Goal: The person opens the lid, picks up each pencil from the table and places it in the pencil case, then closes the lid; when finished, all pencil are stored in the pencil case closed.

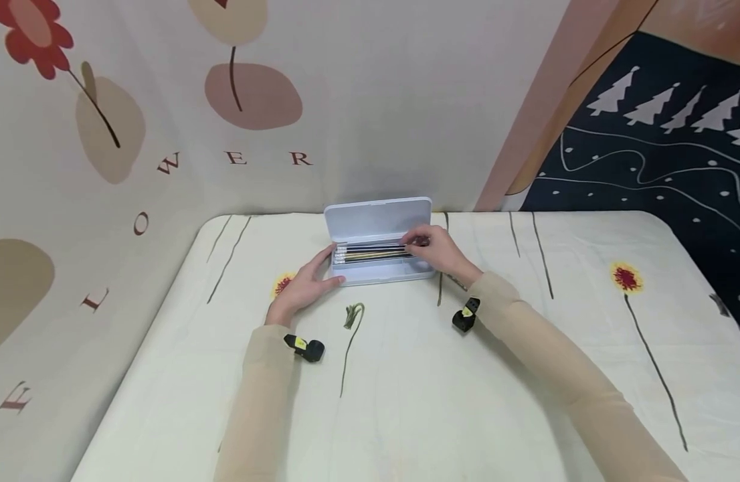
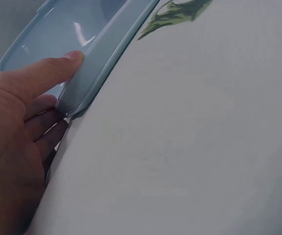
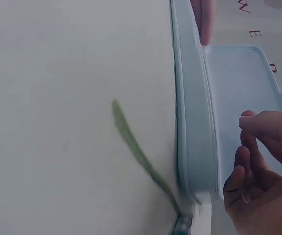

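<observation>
A pale blue pencil case [image 1: 379, 273] lies on the table with its hinged lid [image 1: 379, 219] raised. Several dark and gold pencils [image 1: 370, 255] with white ends lie lengthwise inside. My left hand [image 1: 306, 289] grips the left end of the case; in the left wrist view its thumb [image 2: 65, 66] presses on the wall and the other fingers are at the outer corner. Over the right end of the pencils is my right hand [image 1: 439, 253], covering their right ends. The right wrist view shows its fingers [image 3: 250, 142] curled, thumb and index tips together, nothing visible between them.
The white tablecloth [image 1: 406, 388] has printed flowers and stems. Behind the case hangs a pale printed curtain [image 1: 382, 100], close to the raised lid. A dark cloth with white trees [image 1: 659, 154] hangs at the right. Small black cameras [image 1: 464, 318] are strapped to both wrists.
</observation>
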{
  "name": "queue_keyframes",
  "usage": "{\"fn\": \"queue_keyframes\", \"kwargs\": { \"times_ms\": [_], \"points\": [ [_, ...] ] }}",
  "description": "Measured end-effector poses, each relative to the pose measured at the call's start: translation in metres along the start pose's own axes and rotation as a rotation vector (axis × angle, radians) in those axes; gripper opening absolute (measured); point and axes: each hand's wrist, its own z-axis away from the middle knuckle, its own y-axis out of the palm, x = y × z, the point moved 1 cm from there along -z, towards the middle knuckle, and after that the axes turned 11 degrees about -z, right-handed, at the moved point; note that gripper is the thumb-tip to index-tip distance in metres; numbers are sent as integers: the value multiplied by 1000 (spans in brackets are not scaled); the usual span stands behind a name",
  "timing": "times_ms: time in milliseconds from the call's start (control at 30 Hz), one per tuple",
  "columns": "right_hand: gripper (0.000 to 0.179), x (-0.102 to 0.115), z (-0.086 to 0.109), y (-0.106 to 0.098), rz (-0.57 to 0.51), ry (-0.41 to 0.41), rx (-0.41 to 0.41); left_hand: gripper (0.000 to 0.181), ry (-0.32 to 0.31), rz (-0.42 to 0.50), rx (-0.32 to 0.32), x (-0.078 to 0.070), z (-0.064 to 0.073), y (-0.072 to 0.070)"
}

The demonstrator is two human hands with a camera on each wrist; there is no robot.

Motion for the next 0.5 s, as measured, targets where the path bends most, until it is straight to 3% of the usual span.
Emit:
{"fn": "queue_keyframes", "kwargs": {
  "times_ms": [500],
  "points": [
    [14,-1,30,-32,-3,154,-16,79,-23,-12,10,0,1,-2]
  ]
}}
